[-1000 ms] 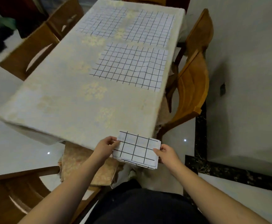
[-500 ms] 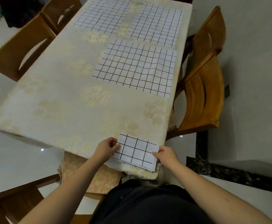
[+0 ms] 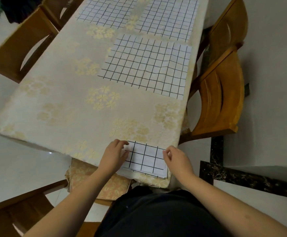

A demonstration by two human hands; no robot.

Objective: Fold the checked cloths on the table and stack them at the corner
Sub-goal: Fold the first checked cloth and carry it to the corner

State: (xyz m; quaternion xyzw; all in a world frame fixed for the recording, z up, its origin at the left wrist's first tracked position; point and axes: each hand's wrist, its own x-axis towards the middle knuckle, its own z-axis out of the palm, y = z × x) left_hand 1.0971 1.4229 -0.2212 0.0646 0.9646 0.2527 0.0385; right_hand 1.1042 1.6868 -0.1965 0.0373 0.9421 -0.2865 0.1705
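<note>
Folded checked cloth [image 3: 146, 158] lies flat at near right corner of table [image 3: 62, 106], w/ layers under it. Left hand [image 3: 113, 155] rests on its left edge, fingers loosely together. Right hand [image 3: 177, 158] at right edge, fingers curled, pinching nothing. Three unfolded cloths [image 3: 146, 67] lie farther up.

A single head-worn wide-angle camera looks forward and steeply down along the counter [image 3: 67, 103] from its near right corner. Forearms enter from the bottom edge, close to the lens.
</note>
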